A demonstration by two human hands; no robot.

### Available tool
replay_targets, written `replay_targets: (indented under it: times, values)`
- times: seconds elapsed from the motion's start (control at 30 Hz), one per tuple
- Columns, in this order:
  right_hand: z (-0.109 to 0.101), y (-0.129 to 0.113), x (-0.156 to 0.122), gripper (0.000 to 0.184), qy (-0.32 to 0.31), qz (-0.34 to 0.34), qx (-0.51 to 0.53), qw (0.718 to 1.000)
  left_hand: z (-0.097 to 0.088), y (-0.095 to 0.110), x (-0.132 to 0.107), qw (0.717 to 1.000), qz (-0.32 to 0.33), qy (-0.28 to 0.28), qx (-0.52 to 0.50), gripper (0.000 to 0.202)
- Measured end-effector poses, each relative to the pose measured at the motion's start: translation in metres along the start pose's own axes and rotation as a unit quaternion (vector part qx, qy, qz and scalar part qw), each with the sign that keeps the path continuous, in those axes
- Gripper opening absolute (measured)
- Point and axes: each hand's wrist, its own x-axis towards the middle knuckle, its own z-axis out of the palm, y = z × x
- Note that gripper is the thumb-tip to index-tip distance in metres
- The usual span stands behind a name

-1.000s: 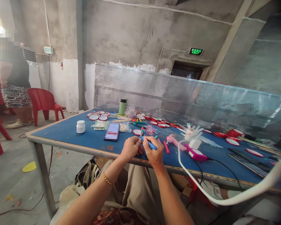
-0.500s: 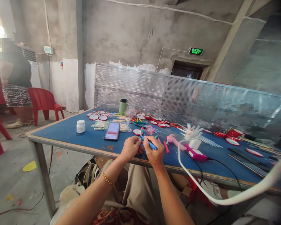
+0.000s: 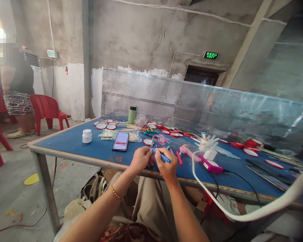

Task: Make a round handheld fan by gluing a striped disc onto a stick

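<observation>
My left hand [image 3: 142, 158] is closed in a pinch around a thin pale stick [image 3: 153, 139] that points upward, its top end coloured red and green. Just to the right, my right hand [image 3: 168, 164] grips a blue marker pen [image 3: 164, 157] like a writing tool. The pen's tip end lies close beside the stick; whether they touch I cannot tell. Both hands are over the front edge of the blue table [image 3: 101, 156]. Beyond my fingers lies a round white disc with a red rim [image 3: 147, 142]. A red marker [image 3: 179, 158] rests right of my right hand.
A phone [image 3: 120, 141], white jar [image 3: 87, 136] and green bottle [image 3: 132, 115] stand or lie on the left half. Pliers, red-rimmed discs and sticks spread behind. A pink glue gun [image 3: 190, 153], purple device [image 3: 212, 165] and thick white cable [image 3: 207, 188] are at right. A perforated metal screen [image 3: 146, 94] borders the back.
My right hand and the blue marker have shifted very slightly beside the stick. My left hand keeps its place. The person at the far left has moved a little.
</observation>
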Motion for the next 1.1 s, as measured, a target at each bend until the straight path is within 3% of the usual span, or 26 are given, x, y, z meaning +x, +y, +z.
replay_targets:
  times: [0.93,1.1]
  values:
    - [0.0012,0.0038,-0.0011,0.020,-0.023,-0.004,-0.005,1.000,-0.0003,-0.0001,-0.0002,1.000,-0.002,-0.001,0.001,0.017]
    - [0.0015,0.0033,-0.0011,0.021,0.000,0.000,-0.017,1.000,-0.0002,-0.0011,0.0006,1.000,-0.005,-0.003,-0.005,0.019]
